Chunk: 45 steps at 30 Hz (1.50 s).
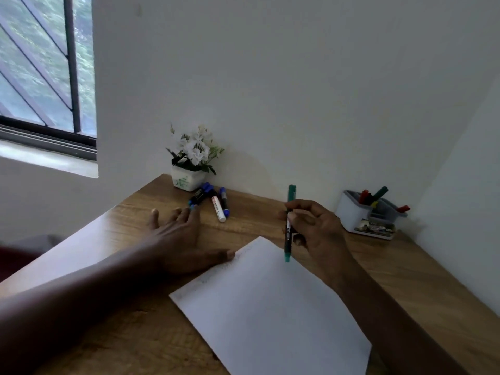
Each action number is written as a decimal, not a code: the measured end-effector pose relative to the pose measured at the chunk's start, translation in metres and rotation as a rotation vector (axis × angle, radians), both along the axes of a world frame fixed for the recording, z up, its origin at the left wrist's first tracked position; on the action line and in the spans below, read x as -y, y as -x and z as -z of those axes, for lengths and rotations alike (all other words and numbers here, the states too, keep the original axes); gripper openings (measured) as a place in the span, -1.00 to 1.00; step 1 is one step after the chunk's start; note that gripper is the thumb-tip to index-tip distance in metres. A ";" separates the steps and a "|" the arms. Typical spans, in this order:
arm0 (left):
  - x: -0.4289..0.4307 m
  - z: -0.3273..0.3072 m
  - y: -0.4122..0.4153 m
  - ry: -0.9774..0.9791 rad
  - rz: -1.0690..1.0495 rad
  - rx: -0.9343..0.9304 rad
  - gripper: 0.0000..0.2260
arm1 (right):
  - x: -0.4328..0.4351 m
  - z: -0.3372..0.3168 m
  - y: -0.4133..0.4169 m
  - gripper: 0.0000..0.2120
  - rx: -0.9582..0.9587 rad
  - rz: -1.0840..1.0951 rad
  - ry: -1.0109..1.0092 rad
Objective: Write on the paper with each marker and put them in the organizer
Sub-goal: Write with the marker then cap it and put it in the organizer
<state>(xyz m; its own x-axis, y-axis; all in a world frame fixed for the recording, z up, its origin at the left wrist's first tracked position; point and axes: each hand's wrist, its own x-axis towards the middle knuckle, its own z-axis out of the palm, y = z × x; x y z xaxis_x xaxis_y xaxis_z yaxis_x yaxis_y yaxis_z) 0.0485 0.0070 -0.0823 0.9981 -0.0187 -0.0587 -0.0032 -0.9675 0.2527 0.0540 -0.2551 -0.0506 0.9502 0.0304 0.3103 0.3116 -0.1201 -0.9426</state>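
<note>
Pinching slim green marker (292, 194) w/ my right hand (316, 228) over far edge of white paper sheet (270, 307); left hand (178, 239) flat (fingers spread) alongside.

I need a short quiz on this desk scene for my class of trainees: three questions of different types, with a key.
1. True or false: the right hand has a grip on a green marker, held roughly upright.
2. Fill the gap: the left hand rests, fingers spread, on the ___.
3. Multiple choice: the loose markers lie A) by the flower pot; B) in the right hand; C) on the window sill.
Key: 1 true; 2 table; 3 A.
</note>
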 end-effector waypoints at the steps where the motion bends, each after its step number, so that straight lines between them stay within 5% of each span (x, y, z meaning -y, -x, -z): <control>1: 0.000 0.002 -0.003 0.003 -0.011 0.016 0.43 | 0.005 0.000 -0.002 -0.81 0.040 0.061 -0.015; 6: 0.015 0.005 -0.014 -0.024 0.041 0.148 0.37 | 0.037 -0.018 -0.015 -0.21 0.239 0.306 -0.087; 13: 0.023 0.012 -0.019 -0.058 0.152 0.232 0.26 | 0.125 -0.068 -0.048 -0.50 0.537 0.813 0.126; 21: 0.021 0.014 -0.020 -0.044 0.165 0.213 0.22 | 0.192 -0.074 -0.084 -0.67 0.640 1.064 0.331; 31: 0.020 0.014 -0.025 -0.026 0.170 0.139 0.22 | 0.221 -0.026 -0.118 -0.70 0.295 0.892 0.919; 37: 0.020 0.014 -0.025 -0.032 0.180 0.106 0.22 | 0.224 -0.026 -0.122 -0.62 0.158 0.915 0.993; 39: 0.022 0.012 -0.022 -0.030 0.186 0.108 0.23 | 0.208 -0.030 -0.110 -0.59 0.256 1.012 0.874; 42: 0.023 0.010 -0.019 -0.045 0.183 0.106 0.27 | 0.170 -0.030 -0.075 -0.58 0.666 1.084 0.840; 45: 0.024 0.008 -0.018 -0.043 0.183 0.093 0.31 | 0.118 -0.025 -0.040 -0.63 1.032 0.891 0.959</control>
